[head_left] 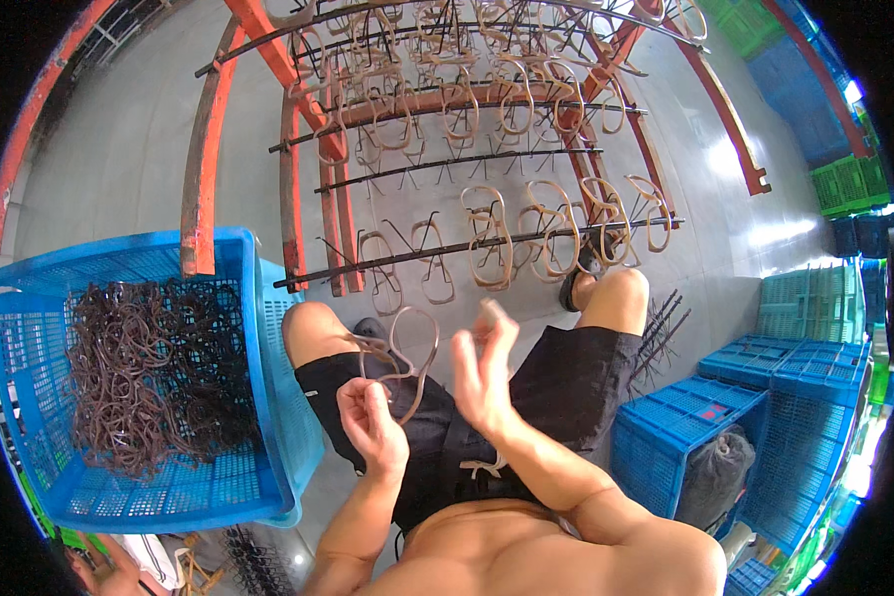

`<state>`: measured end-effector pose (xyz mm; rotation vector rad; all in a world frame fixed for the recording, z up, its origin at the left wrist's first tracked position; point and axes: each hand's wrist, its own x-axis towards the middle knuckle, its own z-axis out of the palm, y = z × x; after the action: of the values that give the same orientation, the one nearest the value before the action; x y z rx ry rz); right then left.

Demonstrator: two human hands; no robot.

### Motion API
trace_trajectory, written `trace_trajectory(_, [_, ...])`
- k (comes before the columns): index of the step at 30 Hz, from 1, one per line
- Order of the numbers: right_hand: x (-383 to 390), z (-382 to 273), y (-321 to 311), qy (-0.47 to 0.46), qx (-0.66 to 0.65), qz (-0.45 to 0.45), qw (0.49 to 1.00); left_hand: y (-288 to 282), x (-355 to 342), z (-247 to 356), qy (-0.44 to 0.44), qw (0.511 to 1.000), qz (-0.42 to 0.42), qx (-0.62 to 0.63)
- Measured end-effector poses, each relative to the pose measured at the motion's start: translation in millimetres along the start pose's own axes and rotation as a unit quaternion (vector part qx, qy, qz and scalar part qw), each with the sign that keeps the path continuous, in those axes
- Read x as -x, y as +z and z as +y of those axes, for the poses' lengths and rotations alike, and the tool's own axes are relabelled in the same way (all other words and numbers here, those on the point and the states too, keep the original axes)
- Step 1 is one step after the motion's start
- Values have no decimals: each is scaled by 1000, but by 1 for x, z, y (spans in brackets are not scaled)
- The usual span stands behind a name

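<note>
My left hand [372, 422] pinches a brown, shiny looped piece [419, 350], whose thin curved loops stand up above the fingers in front of my lap. To its right, my right hand [483, 372] is raised with its fingers stretched up and apart, and no held thing shows in it. Something pale covers one of its fingertips. Ahead of both hands, a black hooked rod [541, 236] carries several similar brown looped pieces [490, 238]. On my left, a blue plastic crate [184, 512] holds a tangled heap of brown looped pieces [124, 377] and dark ones.
An orange metal rack [201, 169] supports more black rods with hanging loops. Blue crates [666, 427] stand at the right, one with a dark plastic bag [717, 472]. Black hooked rods [661, 333] lie beside my knee. Another person's arm [119, 568] shows at lower left.
</note>
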<state>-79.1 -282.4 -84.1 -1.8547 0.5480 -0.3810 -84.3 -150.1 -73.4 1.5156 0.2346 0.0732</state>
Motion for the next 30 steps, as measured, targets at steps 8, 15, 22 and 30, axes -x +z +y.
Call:
trace_trajectory(8, [-27,-16,29,29,-178,25,983,10,-8,-9,194,974,-45,-105])
trace_trajectory(15, [-90,1,79,91,-268,147,948,-46,-29,-21,80,993,9,-86])
trace_trajectory(22, [-105,-9,89,114,-212,235,942,-72,-42,-23,-17,989,57,-135])
trace_trajectory(30, [-107,-9,81,132,-156,187,961,-67,-45,-20,-13,988,24,-152])
